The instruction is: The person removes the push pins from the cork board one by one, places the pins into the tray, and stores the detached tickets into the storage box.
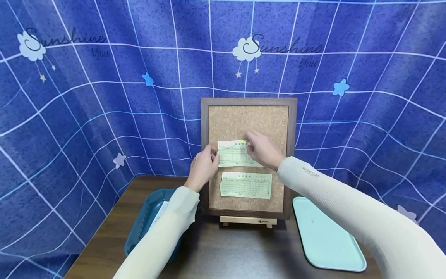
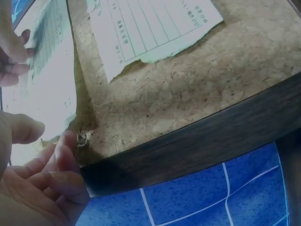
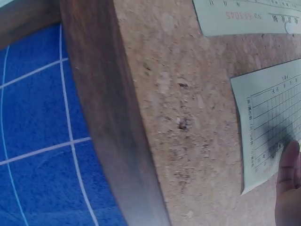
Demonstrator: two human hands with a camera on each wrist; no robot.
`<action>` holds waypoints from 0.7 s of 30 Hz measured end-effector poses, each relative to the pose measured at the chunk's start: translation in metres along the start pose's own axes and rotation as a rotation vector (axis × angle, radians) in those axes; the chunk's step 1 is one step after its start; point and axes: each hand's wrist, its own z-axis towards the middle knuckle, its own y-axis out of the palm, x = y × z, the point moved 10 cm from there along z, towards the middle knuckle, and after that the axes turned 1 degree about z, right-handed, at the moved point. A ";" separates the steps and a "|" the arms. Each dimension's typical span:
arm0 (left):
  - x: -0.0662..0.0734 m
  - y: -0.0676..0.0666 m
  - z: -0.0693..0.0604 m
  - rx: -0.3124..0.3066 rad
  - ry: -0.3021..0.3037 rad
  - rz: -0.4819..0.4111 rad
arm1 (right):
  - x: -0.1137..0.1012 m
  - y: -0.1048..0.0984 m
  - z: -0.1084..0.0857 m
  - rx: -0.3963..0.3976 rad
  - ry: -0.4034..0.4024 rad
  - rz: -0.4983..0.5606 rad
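Observation:
Two pale green printed slips lie against a framed cork board, the upper slip (image 1: pixel 230 155) above the lower slip (image 1: pixel 245 186). My left hand (image 1: pixel 203 166) pinches the left edge of the upper slip, and in the left wrist view the thumb and curled fingers of that hand (image 2: pixel 44 174) meet at the slip's corner. My right hand (image 1: pixel 263 149) has its thumb and fingers bent at the top edge of the same slip, beside a small yellow spot (image 1: pixel 242 142). The right wrist view shows a finger of it (image 3: pixel 288 174) against the paper; its fingertips are partly hidden.
The cork board (image 1: pixel 249 120) stands on a small wooden stand (image 1: pixel 248 220) on a dark brown table (image 1: pixel 223 252). A teal basket (image 1: pixel 134 232) with white paper inside is at left, partly behind my left sleeve. At right lies a light green tray (image 1: pixel 324 236). Blue patterned cloth hangs behind.

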 end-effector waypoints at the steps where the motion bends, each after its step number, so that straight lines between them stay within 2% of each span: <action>1: 0.001 0.000 0.001 0.002 0.001 0.003 | -0.001 0.001 0.001 -0.006 -0.002 -0.003; 4: 0.006 -0.002 0.005 0.005 0.012 0.011 | -0.004 0.002 0.005 -0.021 0.006 -0.016; 11: 0.015 -0.003 0.012 0.011 0.041 0.006 | -0.001 0.004 0.010 -0.012 0.088 -0.027; 21: 0.014 -0.006 0.017 0.037 0.030 0.033 | 0.000 0.010 0.017 -0.029 0.118 -0.039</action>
